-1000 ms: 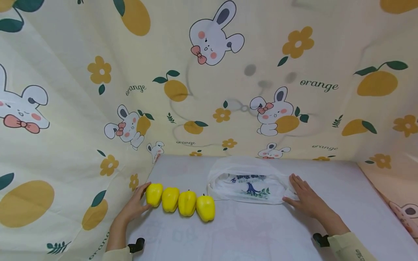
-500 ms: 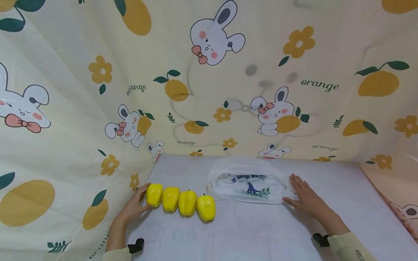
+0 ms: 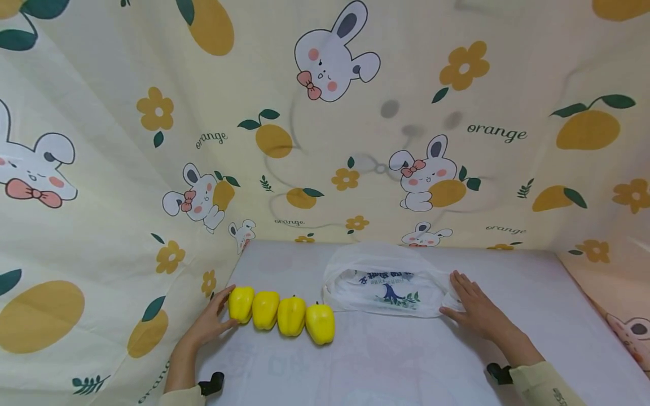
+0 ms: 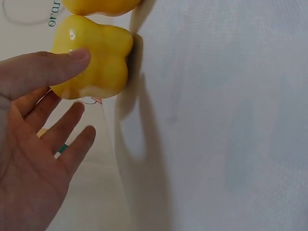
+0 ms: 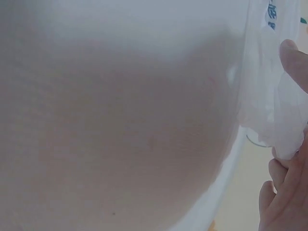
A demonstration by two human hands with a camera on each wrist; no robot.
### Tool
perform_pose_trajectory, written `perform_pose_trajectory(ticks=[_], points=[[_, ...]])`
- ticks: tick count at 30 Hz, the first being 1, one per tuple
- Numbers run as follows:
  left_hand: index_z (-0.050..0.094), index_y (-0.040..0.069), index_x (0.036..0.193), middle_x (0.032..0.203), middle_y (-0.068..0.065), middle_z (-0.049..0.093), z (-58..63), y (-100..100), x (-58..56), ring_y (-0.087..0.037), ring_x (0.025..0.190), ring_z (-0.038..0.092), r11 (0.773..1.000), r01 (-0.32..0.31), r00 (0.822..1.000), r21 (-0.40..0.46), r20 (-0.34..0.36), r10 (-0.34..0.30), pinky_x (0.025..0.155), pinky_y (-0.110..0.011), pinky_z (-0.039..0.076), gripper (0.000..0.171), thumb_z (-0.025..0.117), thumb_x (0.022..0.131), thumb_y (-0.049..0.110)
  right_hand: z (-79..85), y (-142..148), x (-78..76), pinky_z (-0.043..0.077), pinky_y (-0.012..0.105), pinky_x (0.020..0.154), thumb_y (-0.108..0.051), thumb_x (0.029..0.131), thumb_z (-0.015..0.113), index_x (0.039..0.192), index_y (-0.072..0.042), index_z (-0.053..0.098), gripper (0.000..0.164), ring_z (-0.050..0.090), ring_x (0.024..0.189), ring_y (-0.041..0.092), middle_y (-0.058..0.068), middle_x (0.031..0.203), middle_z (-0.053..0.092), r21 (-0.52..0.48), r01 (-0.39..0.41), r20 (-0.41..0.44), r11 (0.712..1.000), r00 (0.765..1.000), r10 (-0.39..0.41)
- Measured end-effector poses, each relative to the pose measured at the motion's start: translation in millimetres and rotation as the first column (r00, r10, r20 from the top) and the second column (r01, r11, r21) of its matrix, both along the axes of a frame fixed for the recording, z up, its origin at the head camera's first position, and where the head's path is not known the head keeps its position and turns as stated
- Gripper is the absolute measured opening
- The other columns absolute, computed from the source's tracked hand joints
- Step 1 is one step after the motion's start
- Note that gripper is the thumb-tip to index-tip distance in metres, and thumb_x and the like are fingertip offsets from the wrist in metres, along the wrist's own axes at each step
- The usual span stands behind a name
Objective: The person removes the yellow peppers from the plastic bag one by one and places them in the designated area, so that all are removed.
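Observation:
Several yellow bell peppers stand side by side on the table. At the left end of the row, my left hand point(image 3: 209, 320) pinches the leftmost bell pepper point(image 3: 241, 305), thumb on the near side and forefinger on the far side. In the left wrist view the thumb point(image 4: 67, 65) lies across that pepper point(image 4: 108, 57), while the other fingers spread below it. A white plastic bag point(image 3: 376, 307) with blue lettering and a tree print lies flattened in the middle. My right hand point(image 3: 477, 307) rests at the bag's right end, fingers straight, the bag's edge between thumb and forefinger.
The other bell peppers point(image 3: 291, 317) reach rightward to the bag's left front edge. A white cloth covers the table point(image 3: 396, 361). Printed curtains point(image 3: 355, 141) with rabbits and oranges hang behind it and along both sides.
The leftmost bell pepper and my left hand have shifted very slightly to the right, toward the neighbouring pepper. My right hand and the bag stay where they were.

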State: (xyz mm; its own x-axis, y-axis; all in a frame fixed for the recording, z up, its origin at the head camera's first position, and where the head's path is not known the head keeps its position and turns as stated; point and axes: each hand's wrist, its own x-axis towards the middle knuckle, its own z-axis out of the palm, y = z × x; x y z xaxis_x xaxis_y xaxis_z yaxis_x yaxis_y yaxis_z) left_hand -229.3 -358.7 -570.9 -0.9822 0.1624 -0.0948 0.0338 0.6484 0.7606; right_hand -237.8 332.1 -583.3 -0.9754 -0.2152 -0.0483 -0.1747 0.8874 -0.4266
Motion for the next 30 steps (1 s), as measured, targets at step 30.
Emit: perform_pose_trajectory(ticks=[30], points=[[0.041,0.005,0.164,0.168,-0.02,0.042,41.2,83.0,-3.9,-0.044,0.157,0.034,0.946,-0.124,0.951,-0.299,-0.307,0.028,0.131,-0.063,0.02,0.073,0.066,0.107,0.042,31.5,-18.0,15.9,-0.015,0.062,0.129,-0.051,0.1,0.074,0.172,-0.008,0.016,0.102,-0.002,0.163,0.049,0.024,0.178,0.009,0.049,-0.015,-0.156,0.999,0.987,0.022]])
